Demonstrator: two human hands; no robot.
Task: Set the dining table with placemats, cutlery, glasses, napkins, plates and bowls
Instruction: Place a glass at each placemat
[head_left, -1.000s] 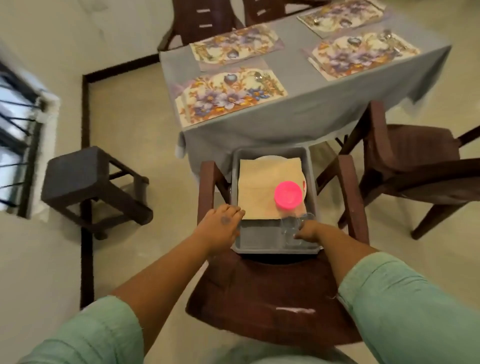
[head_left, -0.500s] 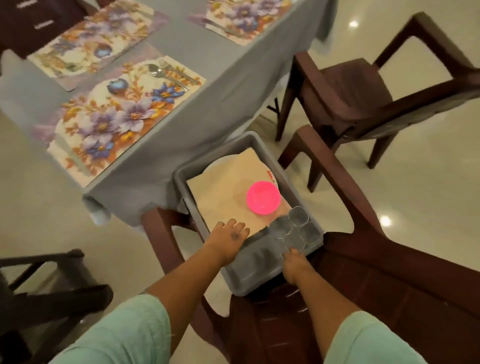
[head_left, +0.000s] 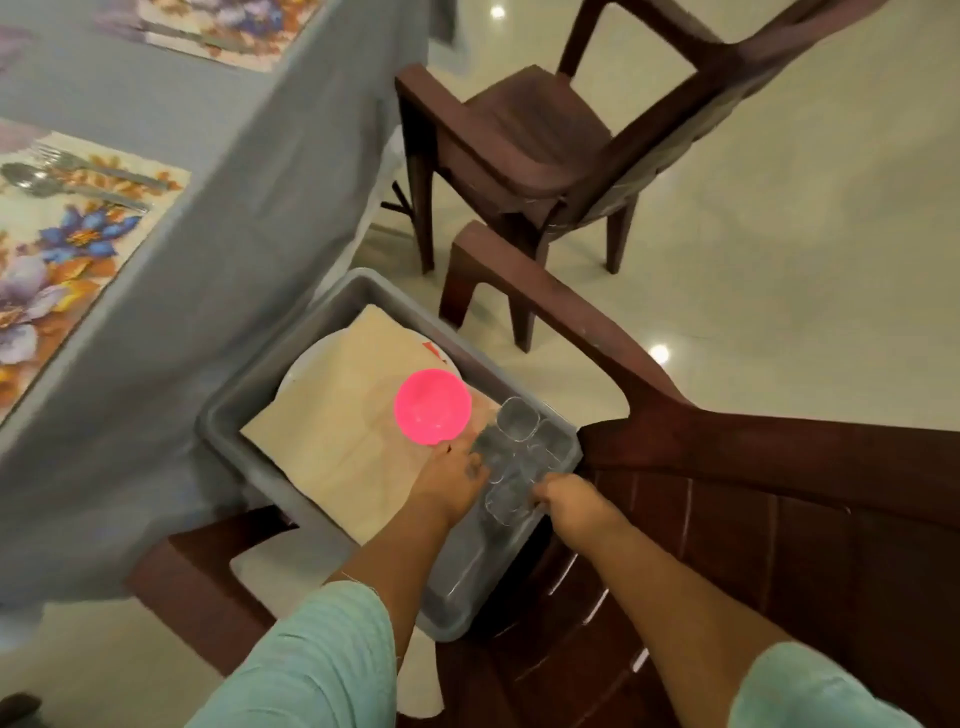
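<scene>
Both hands are reaching into the grey tub that is sitting on the seat of the near chair, where the tableware is being kept within reach of the dining table. Left hand is lying with its fingers against the clear glasses, probably steadying them; whether it is gripping one cannot be told. Right hand is curling its fingers round the nearest glass, apparently to lift it out. Napkins are covering most of a white plate, and a pink bowl is resting on top. On the table, a floral placemat is already carrying a spoon and fork. Transparent, clustered glasses are blurring together, so their number is uncertain. A second chair is standing beyond.
</scene>
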